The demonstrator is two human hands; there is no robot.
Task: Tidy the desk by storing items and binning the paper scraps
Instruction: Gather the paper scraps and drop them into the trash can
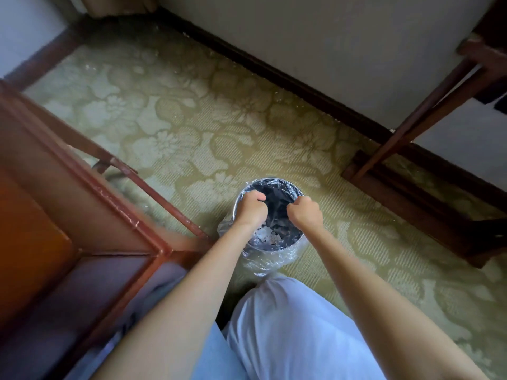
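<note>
- Risk, spill: the bin point(274, 181) at lower centre of the frame is small, and both hands reach over its mouth; any scrap let go off-centre would likely miss the rim and land on the patterned carpet point(192, 119); loose flecks already lie along the skirting at upper centre.
- Risk, liner: the clear plastic liner point(258, 260) bunches loosely outside the bin's near wall; a knuckle catching it could drag it inward or tip the light bin.
- Risk, knee: the person's knee, in pale trousers point(288, 325), stands just beside the bin; a step forward might knock it over.
- Left hand point(251, 208): fingers curled into a fist over the bin's left rim, thumb tucked; whether paper is inside the fist cannot be told.
- Right hand point(304, 215): likewise curled tight, over the right side of the opening; contents hidden.
- Task's thing: the paper scraps point(264, 233) lie pale on the bin's dark bottom, between the two wrists; the wooden surface point(41, 215) fills the left of the frame, apart from the bin.
</note>
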